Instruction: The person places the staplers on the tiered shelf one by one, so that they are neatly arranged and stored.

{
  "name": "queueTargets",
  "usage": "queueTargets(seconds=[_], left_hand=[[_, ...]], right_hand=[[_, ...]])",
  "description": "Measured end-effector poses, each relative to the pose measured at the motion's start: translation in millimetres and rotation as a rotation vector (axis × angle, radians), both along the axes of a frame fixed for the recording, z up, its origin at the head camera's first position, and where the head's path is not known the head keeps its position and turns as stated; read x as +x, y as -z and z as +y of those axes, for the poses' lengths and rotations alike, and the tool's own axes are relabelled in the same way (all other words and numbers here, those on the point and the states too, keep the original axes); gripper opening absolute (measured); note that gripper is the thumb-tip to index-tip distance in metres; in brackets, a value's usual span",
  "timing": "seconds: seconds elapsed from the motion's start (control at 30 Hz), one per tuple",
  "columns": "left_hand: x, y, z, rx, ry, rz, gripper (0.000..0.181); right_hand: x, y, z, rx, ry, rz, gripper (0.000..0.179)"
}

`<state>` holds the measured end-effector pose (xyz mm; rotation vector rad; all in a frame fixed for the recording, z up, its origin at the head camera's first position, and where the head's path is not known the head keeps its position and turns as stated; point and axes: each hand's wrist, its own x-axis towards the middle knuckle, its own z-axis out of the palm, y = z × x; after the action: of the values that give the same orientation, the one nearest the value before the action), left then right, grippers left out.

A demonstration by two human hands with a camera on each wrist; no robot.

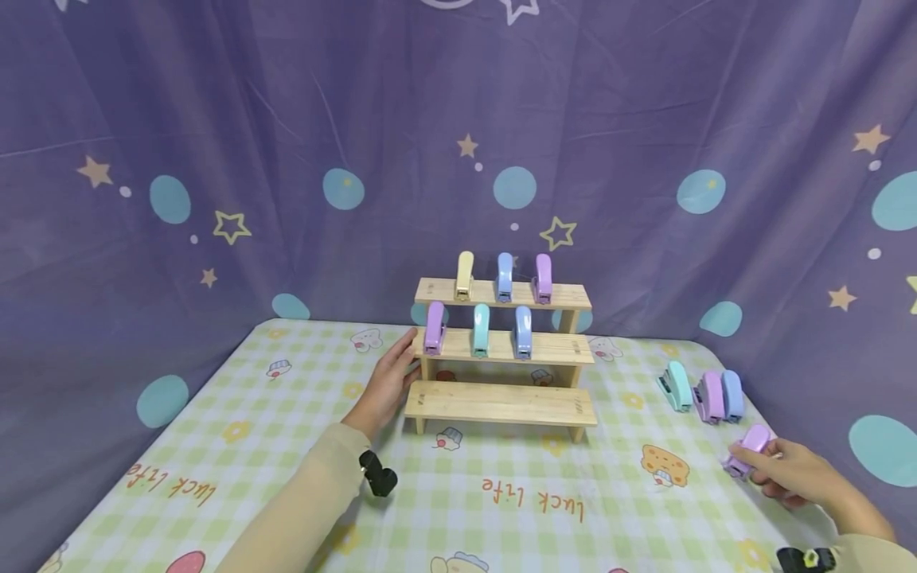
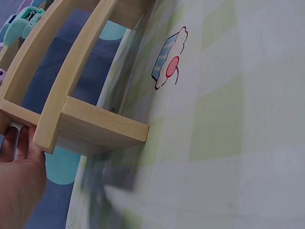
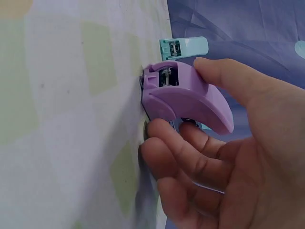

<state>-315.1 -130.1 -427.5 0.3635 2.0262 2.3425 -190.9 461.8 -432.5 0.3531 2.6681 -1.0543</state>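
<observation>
My left hand [image 1: 390, 378] is at the left side of a three-tier wooden display stand [image 1: 501, 404], its fingers extended against the end of the middle tier. In the left wrist view the fingertips meet the wooden frame [image 2: 76, 62] and are partly hidden behind it. At the right of the table my right hand [image 1: 805, 477] pinches a purple stapler [image 1: 754, 442] between thumb and fingers. The right wrist view shows this stapler [image 3: 190, 90] close over the cloth, its spring end facing the camera. Behind it appears a teal stapler [image 3: 190, 46].
A yellow stapler [image 1: 464, 274], a blue one and a purple one stand on the top tier. The middle tier bears a purple, a teal [image 1: 481, 330] and a blue stapler. Three more, including a teal one [image 1: 677, 386], stand at the table's right edge. A purple curtain [image 1: 430, 95] hangs behind.
</observation>
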Motion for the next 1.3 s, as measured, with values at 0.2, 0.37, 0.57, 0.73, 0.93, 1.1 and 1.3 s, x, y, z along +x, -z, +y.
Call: queueTargets(seconds=[0.2,0.37,0.57,0.73,0.93,1.1,1.3], left_hand=[[-0.3,1.0,0.4,0.004,0.004,0.010,0.053],[0.2,1.7,0.1,0.003,0.009,0.011,0.052],[-0.1,1.4,0.5,-0.001,-0.002,0.001,0.052],[-0.1,0.6,1.2,0.003,-0.006,-0.007,0.051],[-0.1,0.6,1.3,0.002,-0.014,-0.003,0.051],[-1.1,1.4,0.6,0.004,-0.011,0.000,0.052],[-1.7,1.8,0.0,0.012,-0.013,-0.012,0.052]], right_hand=[[0.3,0.5,-2.7,-0.016,0.026,0.004,0.052],[0.3,0.8,-6.1,-0.021,0.027,0.039,0.049],[2.1,-0.9,-9.8,-0.023,0.021,0.078,0.044],[3.6,-1.5,-10.7,-0.018,0.020,0.106,0.044],[3.0,-7.3,-13.0,0.053,0.002,0.149,0.043],[-0.5,-18.9,-17.0,0.155,-0.047,0.185,0.045],[-1.8,-34.5,-26.8,0.165,-0.065,0.258,0.043]])
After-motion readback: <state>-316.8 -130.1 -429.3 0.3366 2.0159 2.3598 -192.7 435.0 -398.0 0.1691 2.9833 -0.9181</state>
